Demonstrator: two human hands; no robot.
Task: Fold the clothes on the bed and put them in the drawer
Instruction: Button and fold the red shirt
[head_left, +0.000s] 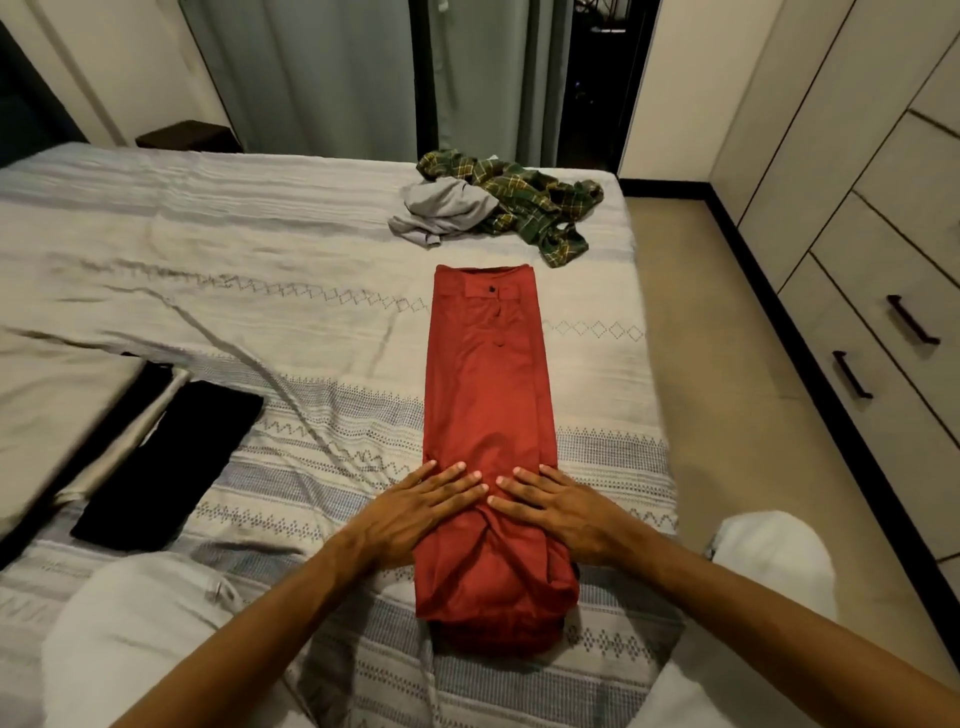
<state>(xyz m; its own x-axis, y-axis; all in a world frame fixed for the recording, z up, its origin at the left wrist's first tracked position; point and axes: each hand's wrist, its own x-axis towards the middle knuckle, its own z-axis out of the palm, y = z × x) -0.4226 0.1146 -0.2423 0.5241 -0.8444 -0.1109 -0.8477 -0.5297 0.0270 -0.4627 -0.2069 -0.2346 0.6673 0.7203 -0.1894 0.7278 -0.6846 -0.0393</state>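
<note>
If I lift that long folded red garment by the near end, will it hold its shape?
Probably not. The long folded red garment looks like thin soft cloth, so the far end would likely droop and the side folds open. It seems light; both flat hands, left hand and right hand, press it easily. Pushed, it may bunch on the woven bedspread.

On the bed (260, 249) lie one long folded red garment (488, 395), one crumpled green plaid shirt (540, 208), one crumpled grey garment (441, 210) and one flat black folded item (171, 462), with two hands, left (415, 512) and right (558, 506), and two dark drawer handles (911, 319).
</note>
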